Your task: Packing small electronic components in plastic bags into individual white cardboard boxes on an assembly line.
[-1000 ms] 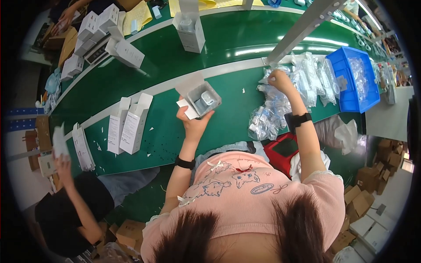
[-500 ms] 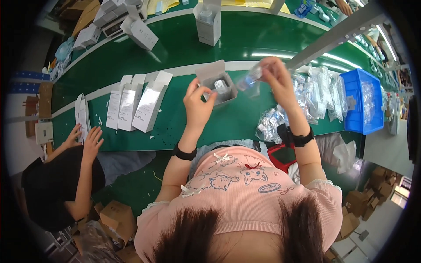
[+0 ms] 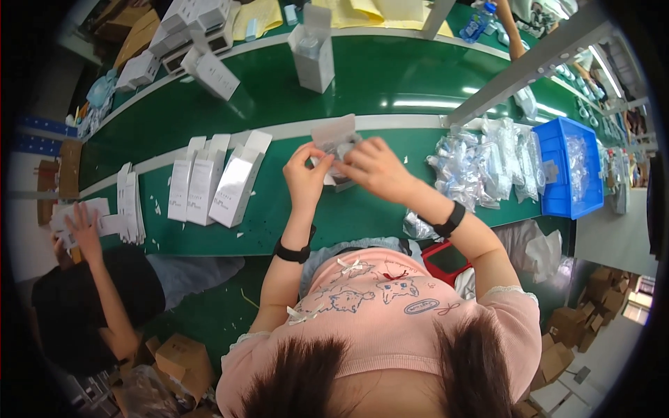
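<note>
A small white carton (image 3: 334, 131) stands in front of me with its lid flap raised. My left hand (image 3: 304, 174) is closed on the carton's left edge, thumb and fingers pinched together. Over the opening, my right hand (image 3: 377, 169) has its fingers bent down into the carton. Something clear and greyish (image 3: 344, 148) shows by those fingertips; the hand covers most of it, and I cannot tell what the fingers grip. To the right lie several clear plastic bags (image 3: 497, 164) with parts inside.
Three white cartons (image 3: 235, 182) stand at the left. Beyond a pale rail, an open carton (image 3: 311, 63) and a tilted one (image 3: 212, 73) rest on the green surface. A blue bin (image 3: 566, 167) sits right. A co-worker's hand (image 3: 85, 226) handles flat cartons (image 3: 129, 209) at far left.
My right hand has moved left from beside the carton to over its opening, with the clear plastic bag it held now mostly hidden. The co-worker's hands have moved further left.
</note>
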Action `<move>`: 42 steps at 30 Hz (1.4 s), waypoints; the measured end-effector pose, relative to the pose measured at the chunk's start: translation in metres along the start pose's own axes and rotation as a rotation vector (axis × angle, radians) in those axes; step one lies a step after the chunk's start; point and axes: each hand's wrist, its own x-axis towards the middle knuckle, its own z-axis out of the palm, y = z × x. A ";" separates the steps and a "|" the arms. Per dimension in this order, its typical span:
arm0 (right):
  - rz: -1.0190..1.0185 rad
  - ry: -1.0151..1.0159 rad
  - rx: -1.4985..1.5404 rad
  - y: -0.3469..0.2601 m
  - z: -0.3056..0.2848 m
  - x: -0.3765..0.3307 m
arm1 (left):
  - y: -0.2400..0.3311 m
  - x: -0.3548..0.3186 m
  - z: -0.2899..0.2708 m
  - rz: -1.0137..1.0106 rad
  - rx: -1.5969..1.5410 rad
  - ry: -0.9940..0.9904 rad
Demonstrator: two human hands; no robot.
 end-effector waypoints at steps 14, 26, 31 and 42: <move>0.457 0.000 0.719 0.034 0.028 -0.025 | -0.072 0.033 -0.097 0.071 1.155 -0.050; 0.905 0.601 0.457 0.227 0.018 0.016 | -0.031 -0.043 -0.014 -0.072 1.059 -0.339; 0.889 0.629 0.272 0.260 0.037 -0.021 | -0.046 -0.026 -0.012 -0.298 0.791 -0.662; 1.571 -0.329 -0.558 0.200 -0.160 -0.249 | -0.046 -0.016 -0.011 -0.788 0.082 -0.540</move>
